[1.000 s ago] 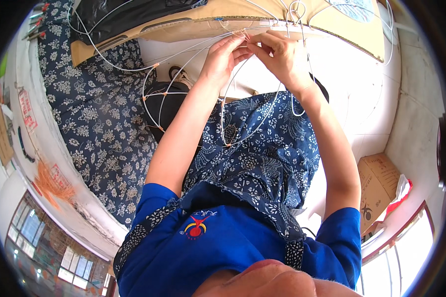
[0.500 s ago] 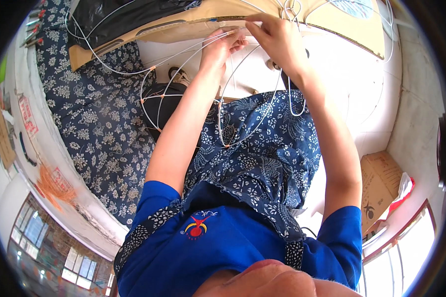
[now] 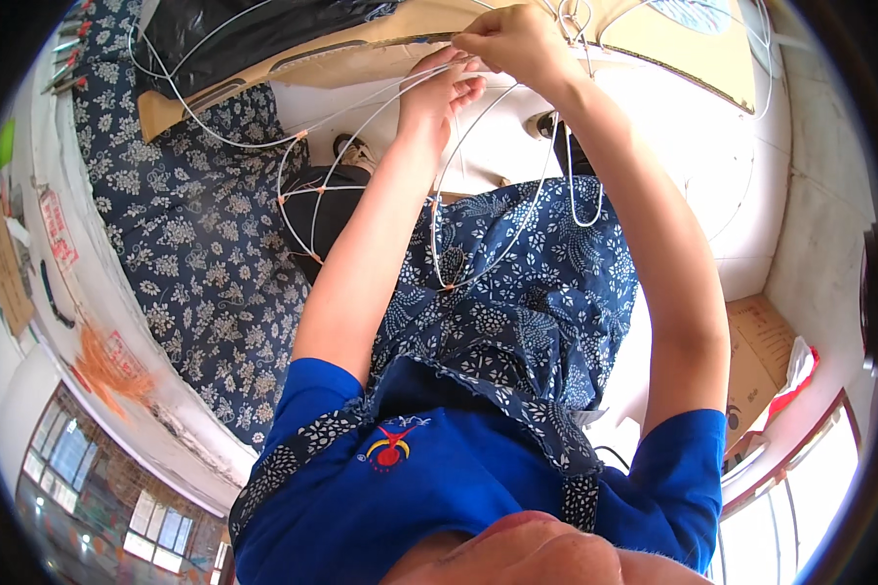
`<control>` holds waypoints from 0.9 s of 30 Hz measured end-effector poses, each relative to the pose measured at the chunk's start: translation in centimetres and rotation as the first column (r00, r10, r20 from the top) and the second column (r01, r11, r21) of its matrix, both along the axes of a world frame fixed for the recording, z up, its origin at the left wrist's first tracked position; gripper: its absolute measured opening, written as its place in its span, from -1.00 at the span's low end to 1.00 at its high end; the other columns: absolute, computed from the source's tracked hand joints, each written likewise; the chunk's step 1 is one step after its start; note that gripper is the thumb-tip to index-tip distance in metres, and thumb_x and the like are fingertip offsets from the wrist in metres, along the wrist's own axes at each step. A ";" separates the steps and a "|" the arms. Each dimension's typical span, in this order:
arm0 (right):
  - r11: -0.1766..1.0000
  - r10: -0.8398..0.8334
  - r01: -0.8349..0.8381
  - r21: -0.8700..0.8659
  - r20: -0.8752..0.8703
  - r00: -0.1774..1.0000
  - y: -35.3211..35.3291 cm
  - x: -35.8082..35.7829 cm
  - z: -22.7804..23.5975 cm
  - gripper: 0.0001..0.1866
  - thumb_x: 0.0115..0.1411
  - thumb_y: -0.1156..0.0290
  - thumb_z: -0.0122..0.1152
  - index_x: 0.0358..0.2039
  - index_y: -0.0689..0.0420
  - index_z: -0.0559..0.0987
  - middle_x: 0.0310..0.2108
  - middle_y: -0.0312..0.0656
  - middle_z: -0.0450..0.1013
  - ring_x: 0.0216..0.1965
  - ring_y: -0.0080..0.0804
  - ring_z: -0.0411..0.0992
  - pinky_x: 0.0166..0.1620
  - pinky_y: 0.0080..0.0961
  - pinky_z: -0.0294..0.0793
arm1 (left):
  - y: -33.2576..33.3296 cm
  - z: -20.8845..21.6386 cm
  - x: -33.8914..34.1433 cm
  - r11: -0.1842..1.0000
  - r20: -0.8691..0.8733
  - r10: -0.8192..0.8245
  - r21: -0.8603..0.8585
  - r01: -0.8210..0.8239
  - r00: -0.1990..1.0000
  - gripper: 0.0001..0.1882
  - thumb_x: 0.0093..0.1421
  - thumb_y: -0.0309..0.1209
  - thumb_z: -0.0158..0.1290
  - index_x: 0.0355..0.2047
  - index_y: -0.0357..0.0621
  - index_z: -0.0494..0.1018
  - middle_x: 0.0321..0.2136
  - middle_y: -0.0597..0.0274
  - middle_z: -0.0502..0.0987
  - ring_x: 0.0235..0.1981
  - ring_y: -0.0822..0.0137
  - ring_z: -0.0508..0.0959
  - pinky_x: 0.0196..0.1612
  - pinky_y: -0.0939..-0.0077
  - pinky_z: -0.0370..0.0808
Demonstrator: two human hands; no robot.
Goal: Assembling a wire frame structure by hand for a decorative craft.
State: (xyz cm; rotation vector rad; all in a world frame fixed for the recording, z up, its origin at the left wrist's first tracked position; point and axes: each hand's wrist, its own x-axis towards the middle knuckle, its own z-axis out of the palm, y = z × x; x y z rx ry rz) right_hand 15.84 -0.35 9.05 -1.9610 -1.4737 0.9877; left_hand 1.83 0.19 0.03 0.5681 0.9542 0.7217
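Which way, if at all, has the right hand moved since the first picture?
Yes: the right hand moved up the view and slightly left; it now overlaps more of the cardboard.

White tiled floor [image 3: 678,132], faint seams toward right; grey-white wall [image 3: 815,210] along right side, scuffed, curved by lens; cardboard box [image 3: 759,336] near its foot; brown-framed window [image 3: 800,497] at lower right, panes washed out by strong daylight; multi-paned window [image 3: 68,453] at lower left, second window [image 3: 161,531] beside it; dark blue floral cloth [image 3: 190,229] spread along left; tan work surface [image 3: 673,68] across top
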 end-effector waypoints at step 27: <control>0.901 -0.379 0.434 0.027 -0.440 0.814 -3.1 -0.8 -1.3 -0.78 0.16 0.27 0.23 -0.35 0.18 0.60 -0.69 -0.46 0.35 -0.66 -0.82 0.19 -0.61 -0.81 0.13 | -1.3 2.0 -1.1 0.983 0.296 -0.136 -0.082 0.167 0.946 -0.69 0.20 -0.29 0.04 -0.14 -0.23 0.48 -0.23 0.17 0.54 -0.18 0.31 0.51 -0.01 0.40 0.43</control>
